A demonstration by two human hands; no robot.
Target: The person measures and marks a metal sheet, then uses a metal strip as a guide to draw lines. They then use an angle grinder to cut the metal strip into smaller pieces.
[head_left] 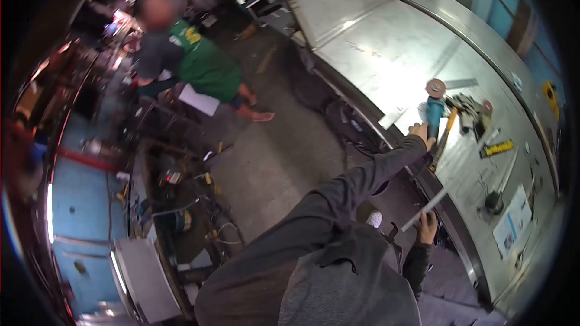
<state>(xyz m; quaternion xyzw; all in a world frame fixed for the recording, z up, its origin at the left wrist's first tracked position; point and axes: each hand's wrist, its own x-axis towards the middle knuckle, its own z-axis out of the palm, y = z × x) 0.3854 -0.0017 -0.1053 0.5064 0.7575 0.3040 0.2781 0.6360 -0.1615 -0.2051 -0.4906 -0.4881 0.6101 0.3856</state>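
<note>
My left hand (421, 135) reaches to the bench edge, its fingers around the rear end of a teal angle grinder (434, 110). The grinder lies on the metal bench with its reddish-brown disc (435, 88) at the far end. Lower down, beside the bench edge, my right hand (428, 228) holds a thin, pale metal strip (425, 208). A hammer with an orange and black handle (448, 131) lies right of the grinder, next to gloves or rags (468, 111).
The metal bench (477, 175) also carries a yellow and black tool (496, 148), a printed sheet (512, 222) and a dark round tool (493, 203). Across the floor, a person in green (208, 69) bends over a cluttered work area. A metal box (145, 281) stands lower left.
</note>
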